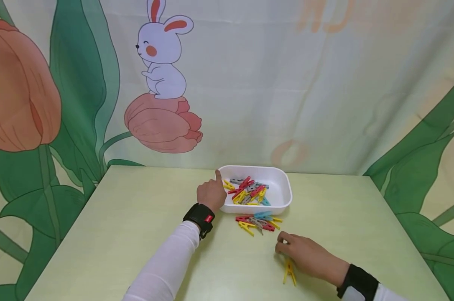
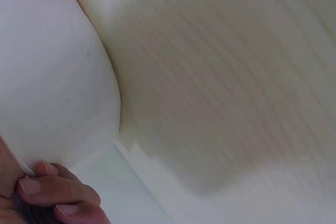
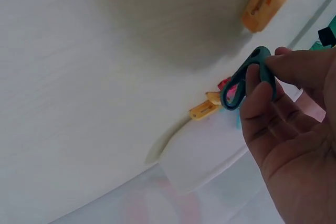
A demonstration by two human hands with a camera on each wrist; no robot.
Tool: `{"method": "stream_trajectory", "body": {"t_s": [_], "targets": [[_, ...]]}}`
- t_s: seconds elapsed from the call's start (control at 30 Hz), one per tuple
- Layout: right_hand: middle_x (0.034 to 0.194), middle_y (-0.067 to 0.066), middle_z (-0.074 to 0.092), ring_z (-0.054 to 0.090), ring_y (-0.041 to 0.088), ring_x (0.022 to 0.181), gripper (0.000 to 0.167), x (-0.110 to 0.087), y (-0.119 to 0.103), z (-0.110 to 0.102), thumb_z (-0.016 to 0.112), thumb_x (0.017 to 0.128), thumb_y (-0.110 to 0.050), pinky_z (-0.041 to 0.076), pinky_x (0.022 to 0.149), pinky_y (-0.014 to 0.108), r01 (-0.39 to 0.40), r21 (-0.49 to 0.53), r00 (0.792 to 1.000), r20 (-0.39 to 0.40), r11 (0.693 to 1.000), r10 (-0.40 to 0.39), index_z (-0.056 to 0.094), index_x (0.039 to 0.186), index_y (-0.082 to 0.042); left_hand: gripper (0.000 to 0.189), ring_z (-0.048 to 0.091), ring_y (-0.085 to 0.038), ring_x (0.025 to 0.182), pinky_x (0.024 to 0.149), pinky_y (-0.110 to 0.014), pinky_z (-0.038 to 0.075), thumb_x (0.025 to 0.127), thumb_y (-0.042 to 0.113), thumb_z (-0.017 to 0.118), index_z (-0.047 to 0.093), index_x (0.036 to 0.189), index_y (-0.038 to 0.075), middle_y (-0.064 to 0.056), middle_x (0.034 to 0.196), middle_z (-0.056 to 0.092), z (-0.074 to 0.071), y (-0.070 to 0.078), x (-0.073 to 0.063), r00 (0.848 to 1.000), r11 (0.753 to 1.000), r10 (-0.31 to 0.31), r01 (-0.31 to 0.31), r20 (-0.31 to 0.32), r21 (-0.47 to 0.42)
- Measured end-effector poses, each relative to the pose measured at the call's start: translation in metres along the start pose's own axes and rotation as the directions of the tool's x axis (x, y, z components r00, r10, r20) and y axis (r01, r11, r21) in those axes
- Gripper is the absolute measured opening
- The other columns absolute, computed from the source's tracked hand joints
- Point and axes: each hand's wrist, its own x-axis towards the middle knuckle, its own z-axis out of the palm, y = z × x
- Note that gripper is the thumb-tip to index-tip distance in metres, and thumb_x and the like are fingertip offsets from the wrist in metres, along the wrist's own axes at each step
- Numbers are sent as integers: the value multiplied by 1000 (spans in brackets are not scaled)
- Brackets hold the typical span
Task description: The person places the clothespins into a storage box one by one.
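Note:
A white plastic basket (image 1: 285, 196) holds a heap of red, yellow, blue and grey clothespins (image 1: 251, 192). My left hand (image 1: 211, 194) grips its left rim; in the left wrist view the fingers (image 2: 63, 192) curl at the basket's edge (image 2: 63, 77). In front of the basket lies a small pile of clothespins (image 1: 258, 221). My right hand (image 1: 306, 253), nearer the front, pinches a dark teal clothespin (image 3: 236, 85) between thumb and fingertips. The head view hides that one behind the hand. Just below the right hand is a yellow clothespin (image 1: 289, 271), separate from the fingers.
The pale wood-grain table (image 1: 118, 234) extends to both sides of the basket. Behind its far edge hangs a cloth backdrop (image 1: 246, 83) printed with a rabbit, tulips and leaves.

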Motion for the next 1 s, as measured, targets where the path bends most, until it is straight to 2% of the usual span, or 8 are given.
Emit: {"method": "stream_trajectory", "body": {"t_s": [0.33,0.53,0.73,1.0], "targets": [[113,5,68,65,17,91,35,-3,-1,-34,78,88,2,61,83,34,-56,-13,995,-88,998,55,73,118,-15,70,55,-21,54,52,-33,42,100,26,63,36,160,3,-7,65,59,-3,1,0,999,1000,-16,16,27,2],[114,7,69,67,20,93,36,-8,2,-60,81,85,1,62,81,33,-16,-79,980,-199,997,0,73,117,-14,70,56,-21,55,52,-33,43,100,26,64,36,160,3,-7,65,60,-4,3,-1,999,1000,-13,13,33,-5],[113,7,69,68,19,92,36,-6,7,-83,83,83,3,62,76,30,26,-150,948,-310,988,-71,74,114,-12,70,56,-22,55,53,-34,43,100,26,63,35,160,2,-7,65,60,-5,2,-1,999,1000,-4,5,33,-10],[115,7,69,67,20,95,34,10,2,-105,82,85,-1,62,80,32,60,-200,948,-297,978,-118,74,116,-13,71,60,-23,58,57,-36,50,100,25,63,34,160,1,-9,71,65,-6,3,-2,999,1000,4,-4,37,-21]]}}
